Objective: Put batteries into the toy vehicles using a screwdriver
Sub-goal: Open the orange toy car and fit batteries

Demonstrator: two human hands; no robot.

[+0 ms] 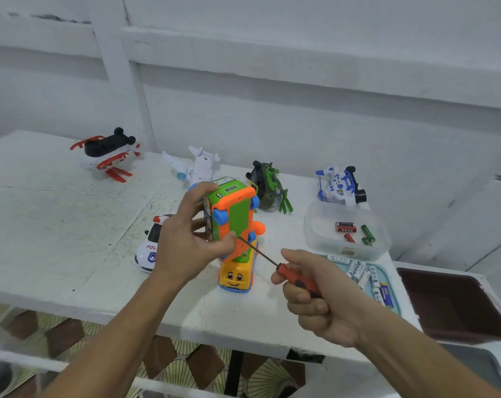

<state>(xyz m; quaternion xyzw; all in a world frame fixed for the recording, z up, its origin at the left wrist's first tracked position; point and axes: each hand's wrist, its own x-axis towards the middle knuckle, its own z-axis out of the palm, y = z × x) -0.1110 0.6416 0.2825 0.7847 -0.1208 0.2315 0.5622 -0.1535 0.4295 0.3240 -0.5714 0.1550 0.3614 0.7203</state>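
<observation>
Green-and-orange plastic toy bus (232, 214): underside toward me, gripped by the curled fingers of my left hand (186, 242) above the white tabletop (56, 225). Red-handled screwdriver (291, 273): clenched in my right hand (318, 297), right of the bus, tip at its underside. White batteries (358, 271): further right of the bus.

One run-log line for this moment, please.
left hand: holds toy bus upended | right hand: holds screwdriver, tip at bus underside | batteries: untouched, at right
</observation>
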